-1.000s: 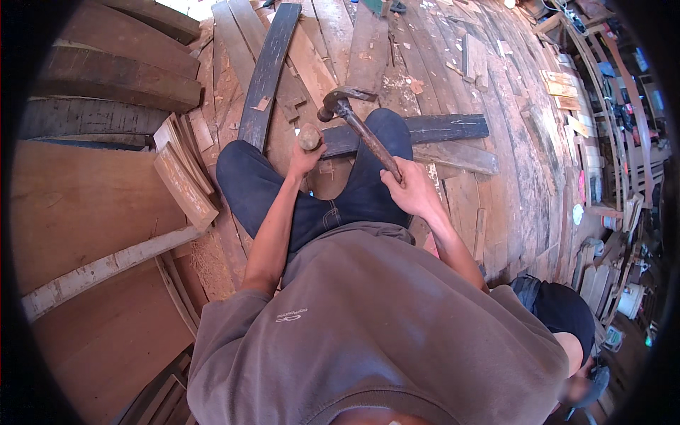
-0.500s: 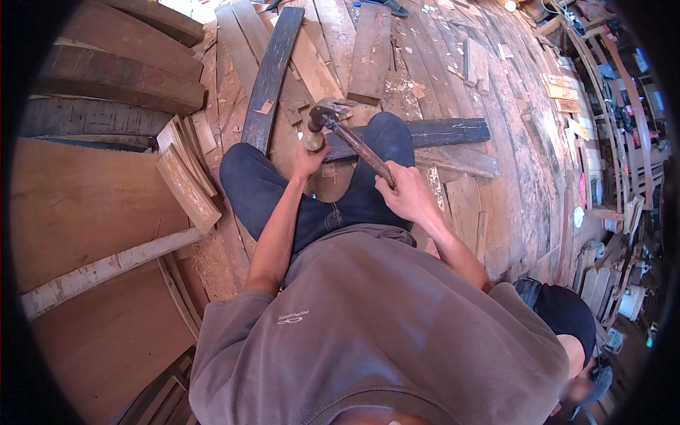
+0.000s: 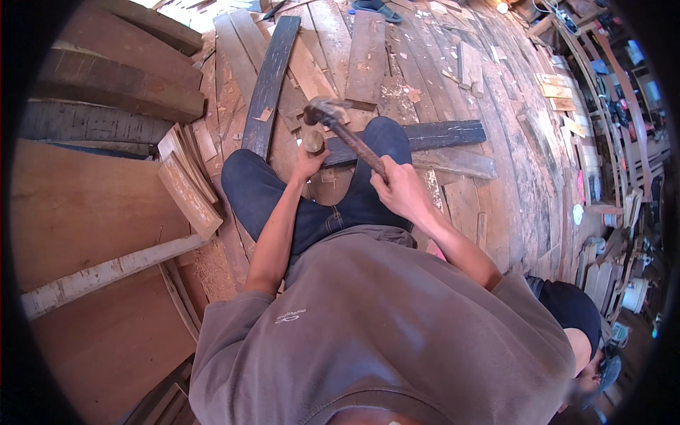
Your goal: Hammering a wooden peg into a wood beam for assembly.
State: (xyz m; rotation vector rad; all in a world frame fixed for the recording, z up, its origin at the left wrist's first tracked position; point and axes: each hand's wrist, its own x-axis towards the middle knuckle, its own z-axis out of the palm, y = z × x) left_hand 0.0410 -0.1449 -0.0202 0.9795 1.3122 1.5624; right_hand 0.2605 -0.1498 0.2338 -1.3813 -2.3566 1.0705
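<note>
My left hand (image 3: pixel 309 164) is closed around the round wooden handle of a chisel (image 3: pixel 314 143), its butt end facing up. The chisel's lower end is hidden beneath the hand. In my right hand (image 3: pixel 404 190) is a claw hammer (image 3: pixel 356 144), gripped near the end of its worn brown handle. The hammer's head hangs just above the chisel handle, slightly blurred. Under both tools a dark timber beam (image 3: pixel 446 134) lies crosswise by my knees, partly covered by my right leg.
Another dark board (image 3: pixel 275 78) lies lengthwise ahead, beside brown planks (image 3: pixel 367 53) and scattered chips. Thick timbers (image 3: pixel 120 81) are stacked at the left, near leaning thin boards (image 3: pixel 188 191). Cluttered shelving (image 3: pixel 623 106) lines the right. Another person (image 3: pixel 567 312) is close behind on my right.
The hammer head has come up off the chisel handle, so the butt end now shows fully. My left hand keeps its hold on the chisel.
</note>
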